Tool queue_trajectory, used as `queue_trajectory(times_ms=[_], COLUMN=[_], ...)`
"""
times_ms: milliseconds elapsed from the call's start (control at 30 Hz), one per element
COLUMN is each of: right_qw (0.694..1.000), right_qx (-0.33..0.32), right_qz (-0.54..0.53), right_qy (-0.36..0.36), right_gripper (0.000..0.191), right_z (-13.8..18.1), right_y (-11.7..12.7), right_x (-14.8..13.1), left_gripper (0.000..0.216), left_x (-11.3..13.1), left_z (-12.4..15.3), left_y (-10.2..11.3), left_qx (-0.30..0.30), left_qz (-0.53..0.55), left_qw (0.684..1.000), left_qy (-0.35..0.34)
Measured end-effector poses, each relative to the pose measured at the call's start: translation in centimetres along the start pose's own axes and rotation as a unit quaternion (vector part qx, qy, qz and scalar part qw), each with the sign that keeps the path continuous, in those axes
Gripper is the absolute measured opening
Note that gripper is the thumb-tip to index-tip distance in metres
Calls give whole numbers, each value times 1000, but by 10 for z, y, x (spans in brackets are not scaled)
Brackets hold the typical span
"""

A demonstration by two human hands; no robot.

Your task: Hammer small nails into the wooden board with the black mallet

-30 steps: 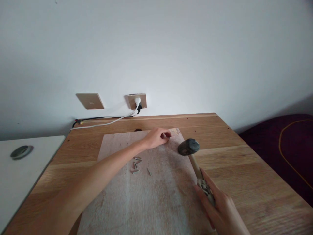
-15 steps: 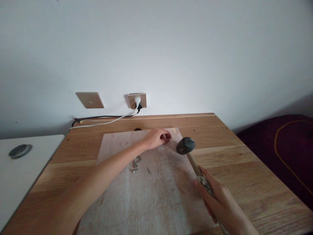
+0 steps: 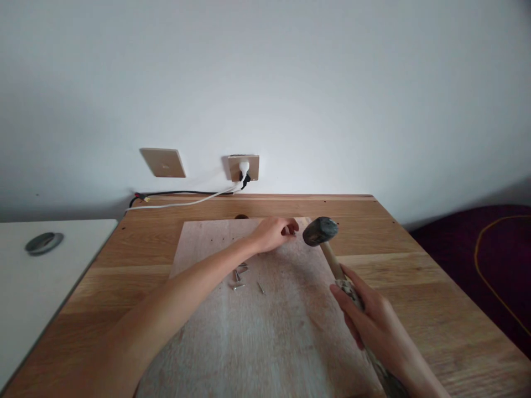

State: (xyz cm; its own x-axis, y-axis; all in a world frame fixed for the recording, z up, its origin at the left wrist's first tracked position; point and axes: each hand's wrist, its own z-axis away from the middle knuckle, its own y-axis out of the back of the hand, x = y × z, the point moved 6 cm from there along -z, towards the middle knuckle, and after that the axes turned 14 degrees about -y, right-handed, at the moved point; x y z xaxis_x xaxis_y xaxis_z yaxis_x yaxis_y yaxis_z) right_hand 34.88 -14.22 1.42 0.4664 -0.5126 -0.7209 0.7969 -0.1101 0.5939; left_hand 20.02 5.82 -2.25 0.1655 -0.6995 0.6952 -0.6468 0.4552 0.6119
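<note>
Head camera view: my left hand [image 3: 274, 234] bends over the far right part of a pale wooden board [image 3: 249, 342], its fingers curled and the thumb drawn close to them. Something small seems to show at the fingertips, but it is too small and dim to name, and I cannot tell whether I am pinching it. My right hand [image 3: 375, 320] wraps firmly around the handle of a hammer [image 3: 320, 231], fingers closed about the patterned grip, with the blunt dark head tilted up and away from me. That head appears at the board's right edge, just beside my left fingertips and apart from them; I cannot tell how high it hangs. Below my left wrist, a small cluster of metal fasteners [image 3: 237, 276] lies loose on the board, while a single thin fastener [image 3: 260, 287] lies just to the right of the group.

Beneath the board spreads a wood-grained table [image 3: 415, 298], its far edge near a white wall [image 3: 315, 99]. A white plug [image 3: 244, 167] sits in a wall socket [image 3: 232, 167], and a white cable [image 3: 178, 206] trails left along the tabletop. At far left is a white surface [image 3: 83, 243] bearing an oval dark fitting [image 3: 40, 243]; at far right, dark purple fabric [image 3: 452, 237] with a yellow line.
</note>
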Motion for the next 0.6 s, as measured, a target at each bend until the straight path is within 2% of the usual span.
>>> queue_trajectory(times_ms=[167,600], right_qw=[1000,999], right_qx=[-8,-5], right_qz=[3,38], right_qy=[-2,19], right_gripper=[71,75], right_z=[-4,-12], right_y=[-1,-11], right_x=[2,-4], left_gripper=[27,28], left_x=[1,1], left_z=[1,2], left_y=[1,3], left_qx=[9,23], left_qz=[33,35], left_qw=[999,999], left_qy=[5,14])
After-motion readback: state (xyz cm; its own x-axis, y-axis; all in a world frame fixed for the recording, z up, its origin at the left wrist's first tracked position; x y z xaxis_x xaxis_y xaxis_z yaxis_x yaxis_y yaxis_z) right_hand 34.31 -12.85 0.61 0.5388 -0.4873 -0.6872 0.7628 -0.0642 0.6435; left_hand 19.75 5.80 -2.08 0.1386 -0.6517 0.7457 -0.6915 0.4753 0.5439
